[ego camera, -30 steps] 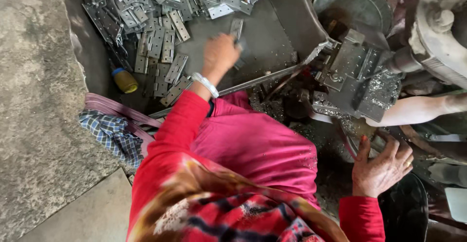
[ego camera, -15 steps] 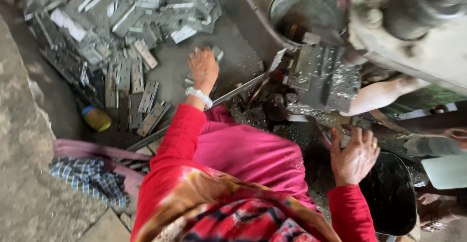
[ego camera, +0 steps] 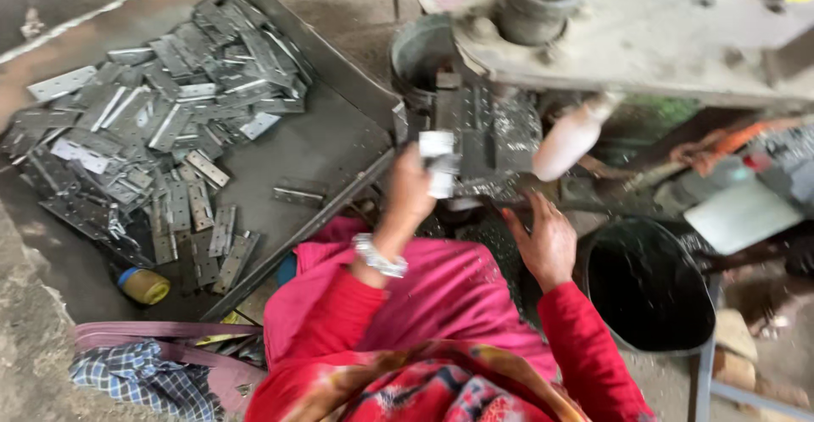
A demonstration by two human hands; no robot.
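A grey, grimy press machine (ego camera: 644, 32) of heavy cast metal fills the upper right, its surface dull and pitted, with a pale rounded handle (ego camera: 572, 140) jutting out below it. To the left lies a wide, shallow sheet-metal tray (ego camera: 339, 146), its floor scuffed and dusty, its raised edge running diagonally. Heaped in the tray's far corner is a pile of flat perforated metal plates (ego camera: 161, 125), thin rectangular strips with rows of small holes, some bright, some dark; one hinge-like piece (ego camera: 298, 194) lies alone on the bare floor of the tray. A round black bucket (ego camera: 649, 286) stands at lower right, just beside the machine base. A small yellow-capped container (ego camera: 142, 285) rests near the tray's near corner, and a checked blue cloth (ego camera: 140, 380) lies crumpled at lower left.

Half a second ago the left hand lay flat and spread on the tray floor near the plates; it has since risen to the machine's work bed, and the right hand has moved from hanging open beside the bucket up towards the same spot.

The left hand (ego camera: 411, 193), with a silvery bracelet at the wrist, has its fingers curled tight around a small bright metal plate (ego camera: 439, 161), held upright against the dark die block (ego camera: 487, 146). The right hand (ego camera: 543, 240) has its fingers loosely spread, gripping nothing, its fingertips just touching the machine bed.
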